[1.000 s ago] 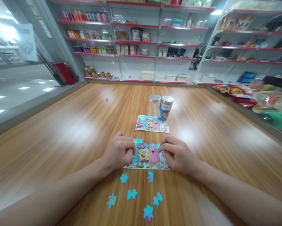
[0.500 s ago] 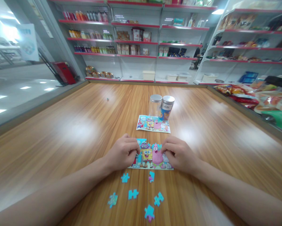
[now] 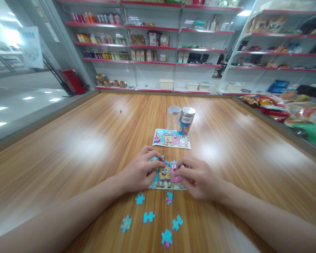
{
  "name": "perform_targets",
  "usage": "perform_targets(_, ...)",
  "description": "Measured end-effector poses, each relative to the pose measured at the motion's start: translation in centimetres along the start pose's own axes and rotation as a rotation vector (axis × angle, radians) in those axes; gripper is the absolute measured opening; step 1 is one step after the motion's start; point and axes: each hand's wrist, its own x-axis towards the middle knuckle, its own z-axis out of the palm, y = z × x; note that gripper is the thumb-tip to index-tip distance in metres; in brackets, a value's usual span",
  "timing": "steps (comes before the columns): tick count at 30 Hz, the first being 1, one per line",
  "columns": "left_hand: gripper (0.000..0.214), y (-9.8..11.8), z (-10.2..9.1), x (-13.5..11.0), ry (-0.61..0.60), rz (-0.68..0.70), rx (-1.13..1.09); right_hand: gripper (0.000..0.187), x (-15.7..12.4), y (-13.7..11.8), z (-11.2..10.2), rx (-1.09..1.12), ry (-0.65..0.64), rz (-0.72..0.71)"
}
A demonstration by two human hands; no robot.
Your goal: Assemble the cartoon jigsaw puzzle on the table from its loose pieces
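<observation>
A partly assembled cartoon jigsaw puzzle (image 3: 166,174) lies on the wooden table (image 3: 94,140) in front of me. My left hand (image 3: 140,170) rests on its left part, fingers curled and pressed on the pieces near the top. My right hand (image 3: 193,175) covers its right part, fingers bent and pinching at the puzzle's upper middle. Both hands nearly meet over the picture. Several loose blue pieces lie nearer me, among them one piece (image 3: 139,199), another piece (image 3: 148,217) and a third piece (image 3: 166,238).
A printed reference picture (image 3: 171,138) lies beyond the puzzle. Behind it stand a clear jar (image 3: 174,117) and a blue-labelled can (image 3: 187,120). Snack bags (image 3: 292,109) crowd the table's right edge. Store shelves (image 3: 152,45) line the back wall.
Both hands have moved inward over the puzzle and now almost touch at its top middle. The puzzle is more covered than before.
</observation>
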Motion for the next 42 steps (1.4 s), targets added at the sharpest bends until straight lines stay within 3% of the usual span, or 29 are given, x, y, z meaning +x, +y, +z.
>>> perform_targets(4, 0.04, 0.0, 0.0, 0.1, -0.023, -0.008, -0.003, 0.024, 0.1, -1.4, -0.1, -0.029, -0.186, -0.102)
perform_targets(7, 0.04, 0.0, 0.0, 0.2, -0.025, -0.01, -0.005, 0.019, 0.2, -1.6, 0.0, -0.037, -0.25, -0.151)
perform_targets(13, 0.037, 0.0, 0.1, 0.1, -0.019, -0.02, -0.01, 0.02, 0.1, -1.4, 0.0, 0.001, -0.273, -0.133)
perform_targets(20, 0.043, -0.1, 0.1, 0.2, 0.163, -0.207, -0.017, 0.018, 0.2, -1.6, -0.1, 0.031, -0.296, -0.088)
perform_targets(27, 0.03, -0.5, 0.4, 0.1, 0.068, -0.249, 0.129, 0.01, 0.4, -1.5, -0.2, 0.089, -0.306, -0.08)
perform_targets(31, 0.028, -0.6, 0.5, 0.1, 0.065, -0.241, 0.141, 0.008, 0.4, -1.6, -0.2, 0.099, -0.302, -0.095)
perform_targets(36, 0.029, -0.5, 0.4, 0.1, 0.068, -0.236, 0.151, 0.019, 0.3, -1.6, -0.4, 0.079, -0.296, -0.074)
perform_targets(42, 0.028, -0.5, 0.4, 0.1, 0.063, -0.227, 0.15, 0.012, 0.2, -1.4, -0.3, 0.11, -0.293, -0.072)
